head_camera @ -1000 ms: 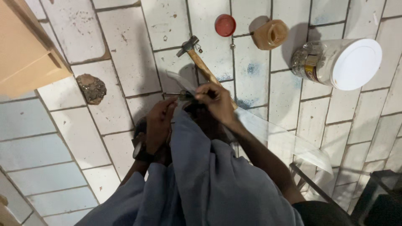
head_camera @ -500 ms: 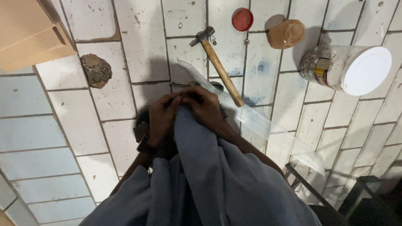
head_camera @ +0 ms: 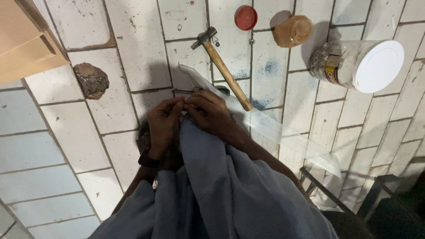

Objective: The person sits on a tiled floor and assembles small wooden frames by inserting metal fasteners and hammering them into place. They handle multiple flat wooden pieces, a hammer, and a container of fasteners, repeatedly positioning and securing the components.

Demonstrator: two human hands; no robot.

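At frame centre, left hand (head_camera: 164,121) and right hand (head_camera: 211,114) meet fingertip to fingertip, pinching blue-grey cloth (head_camera: 212,186) over a clear plastic strip (head_camera: 283,132) — hammer (head_camera: 223,66) just above, on the tile floor (head_camera: 53,146).

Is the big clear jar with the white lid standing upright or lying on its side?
Lying on its side. The clear jar rests lengthwise on the tiled floor, its white lid facing sideways and shut.
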